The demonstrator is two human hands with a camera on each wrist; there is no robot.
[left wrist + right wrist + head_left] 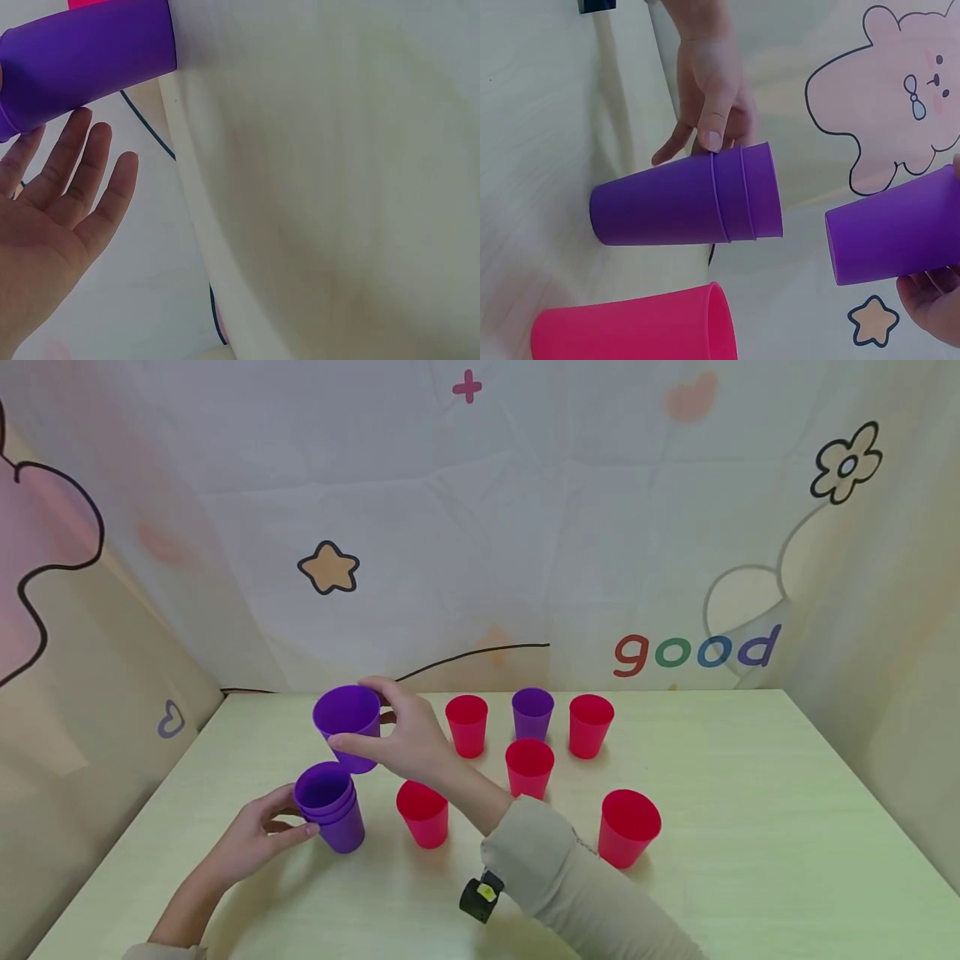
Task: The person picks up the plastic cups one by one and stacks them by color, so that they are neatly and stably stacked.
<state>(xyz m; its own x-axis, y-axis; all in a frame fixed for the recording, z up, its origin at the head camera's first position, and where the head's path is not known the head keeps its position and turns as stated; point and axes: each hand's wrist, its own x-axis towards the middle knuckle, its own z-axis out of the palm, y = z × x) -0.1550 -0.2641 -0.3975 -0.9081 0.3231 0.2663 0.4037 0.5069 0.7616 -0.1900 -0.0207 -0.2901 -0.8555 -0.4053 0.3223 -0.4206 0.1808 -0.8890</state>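
A stack of three nested purple cups (341, 827) stands upright on the table at the left. My left hand (258, 835) holds it from the left side, thumb in front and fingers behind; the left wrist view shows those fingers (79, 169) extended along the lower cup. Just above and slightly right of the stack, my right hand (408, 735) grips a single purple cup (356, 735) by its sides, mouth up. A gap shows between this cup (892, 225) and the stack (660, 202) in the right wrist view. The right wrist view shows only part of the right hand.
Near the stack stands a red cup (423, 817). Farther back are red cups (467, 727), (530, 768), (590, 727) and a purple cup (532, 714). Another red cup (628, 828) stands at the right, beside my right sleeve (570, 877). A printed curtain (480, 543) hangs behind the table (750, 827).
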